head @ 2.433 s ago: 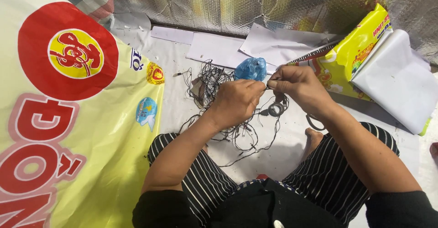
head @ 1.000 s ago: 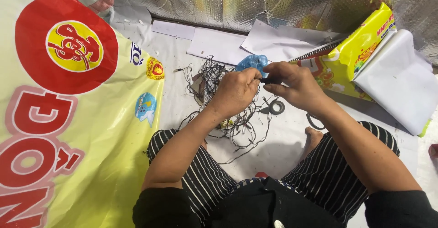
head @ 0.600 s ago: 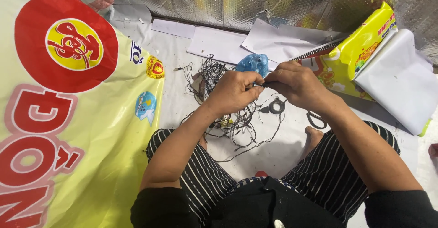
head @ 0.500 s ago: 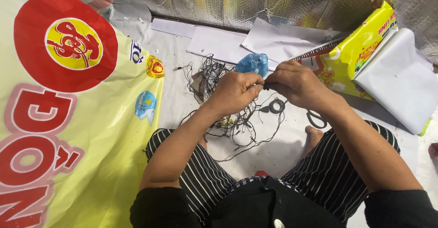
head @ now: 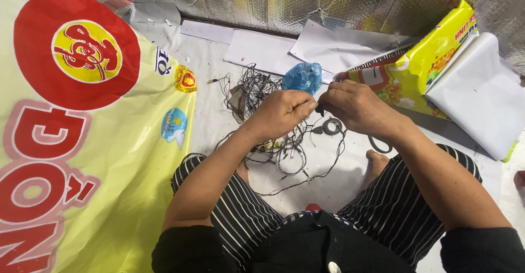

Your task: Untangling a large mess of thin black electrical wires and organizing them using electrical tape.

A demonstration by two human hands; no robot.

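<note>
Wires, thin and black, sit in a tangled heap on the white floor covering right between the person's striped-trouser knees. Just above the heap both hands meet: the left hand has its fingers curled in and pinches a small dark piece at the fingertips, and the right hand is closed up too, gripping the same little piece from the other side. A dark ring lies under the right hand. Just past the knuckles there's a crumpled blue plastic bag. Big yellow sack on the left, yellow packet on the right, white paper sheets further back against the silver foil wall.
</note>
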